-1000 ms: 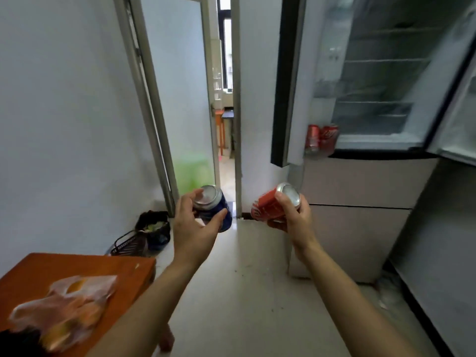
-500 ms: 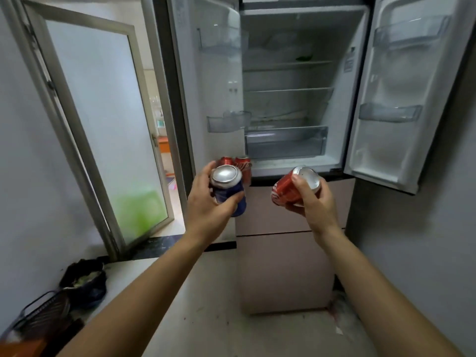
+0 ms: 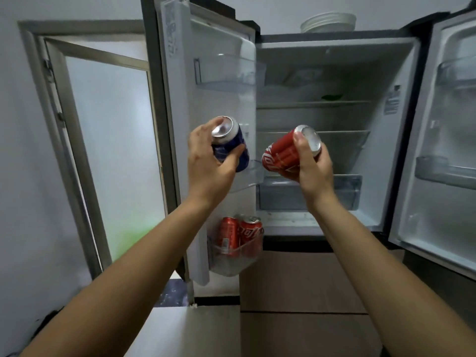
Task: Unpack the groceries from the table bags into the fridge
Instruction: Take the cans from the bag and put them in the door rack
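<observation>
Currently held: left hand (image 3: pixel 206 163) wraps a blue can (image 3: pixel 231 144), tilted, its silver top facing the camera. Right hand (image 3: pixel 313 166) grips a red can (image 3: pixel 280 155), tilted, near the blue can but apart from it. Behind both hands: fridge (image 3: pixel 334 73), doors open. Below the left hand: door bin (image 3: pixel 231 266) holding two stored cans (image 3: pixel 229 235), upright. Above the right hand: white bowls (image 3: pixel 328 21) on the fridge top.

Left hand (image 3: pixel 206 161) covers much of the blue can (image 3: pixel 229 140); its label is unreadable. Right hand (image 3: pixel 313 163) hides the red can's (image 3: pixel 279 155) near side. In the lower door bin (image 3: pixel 226 266), a third can top behind the stored cans (image 3: pixel 229 235) is mostly hidden. Green item (image 3: pixel 332 97) on the upper shelf: unidentifiable. Right fridge door (image 3: pixel 443 150): cut off by the frame edge.
</observation>
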`<state>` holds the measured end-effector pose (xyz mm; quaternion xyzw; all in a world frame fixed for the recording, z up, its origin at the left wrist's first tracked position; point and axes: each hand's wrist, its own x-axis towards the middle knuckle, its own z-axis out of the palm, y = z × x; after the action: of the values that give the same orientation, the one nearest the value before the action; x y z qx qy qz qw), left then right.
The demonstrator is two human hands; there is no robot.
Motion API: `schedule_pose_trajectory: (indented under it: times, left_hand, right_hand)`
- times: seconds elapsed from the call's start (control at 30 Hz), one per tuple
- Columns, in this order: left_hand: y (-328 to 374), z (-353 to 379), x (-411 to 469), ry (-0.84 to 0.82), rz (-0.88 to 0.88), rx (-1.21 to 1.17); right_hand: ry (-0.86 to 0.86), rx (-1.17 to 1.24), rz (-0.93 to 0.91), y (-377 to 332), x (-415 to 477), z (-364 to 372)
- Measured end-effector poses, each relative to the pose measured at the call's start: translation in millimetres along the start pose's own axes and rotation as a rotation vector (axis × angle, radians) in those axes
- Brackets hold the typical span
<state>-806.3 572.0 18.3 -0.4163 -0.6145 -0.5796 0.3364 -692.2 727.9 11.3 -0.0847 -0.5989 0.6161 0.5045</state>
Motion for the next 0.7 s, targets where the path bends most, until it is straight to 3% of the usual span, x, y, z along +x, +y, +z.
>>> schedule_pose_trajectory:
  times: [0.27,0.53,0.7]
  left_hand:
    - [-23.2,36.9,50.5,-0.108,-0.139,0.299]
    - [-46.1,54.3,60.3,-0.242,-0.340,0.533]
    - [-46.4,58.5,58.2,-0.201,-0.393,0.551]
  right_hand:
    - [-0.105,-0.325,-0.065,33.7,105.7,39.2]
    - [-0.411,-0.571,-0.132,60.0,159.5,55.3]
    - [-0.570,-0.666,-0.222,72.9,167.5,61.5]
